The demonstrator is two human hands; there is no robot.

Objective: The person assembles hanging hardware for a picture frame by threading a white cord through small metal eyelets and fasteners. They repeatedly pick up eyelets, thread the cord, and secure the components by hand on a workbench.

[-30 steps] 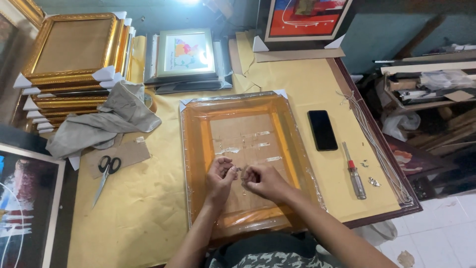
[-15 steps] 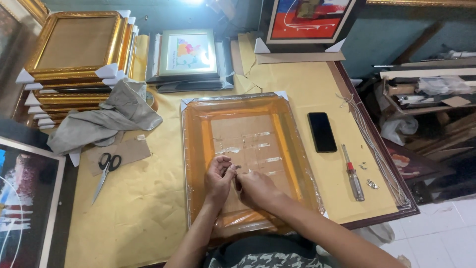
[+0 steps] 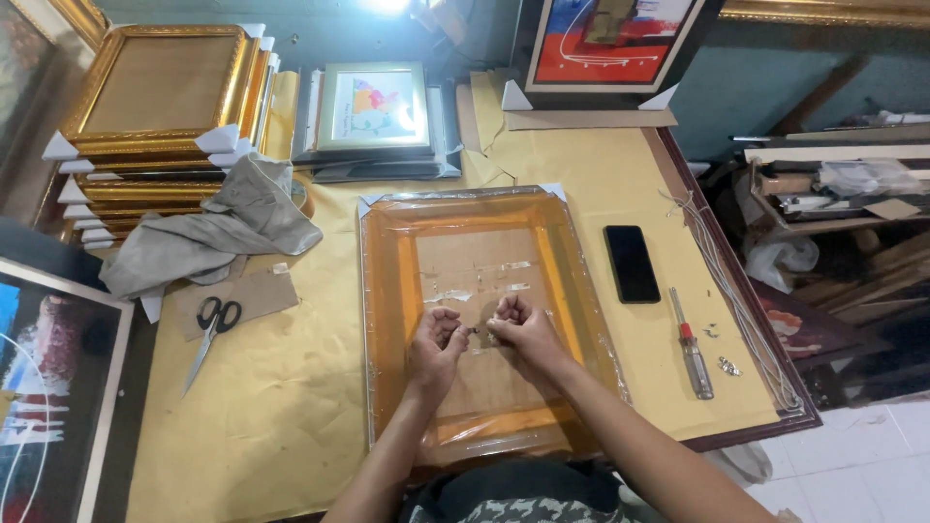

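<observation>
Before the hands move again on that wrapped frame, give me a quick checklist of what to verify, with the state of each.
1. Wrapped frame lies flat on the paper-covered table: ok.
2. Both hands on the work: left hand and right hand meet over the middle of the backing: ok.
3. What the fingertips pinch: something small between the two hands, too small to identify: cannot tell.
4. Screwdriver beside the frame, near the right arm: ok.
5. Scissors lie on the left side of the table, apart from the frame: ok.
6. Phone lies clear of the frame's edge: ok.
</observation>
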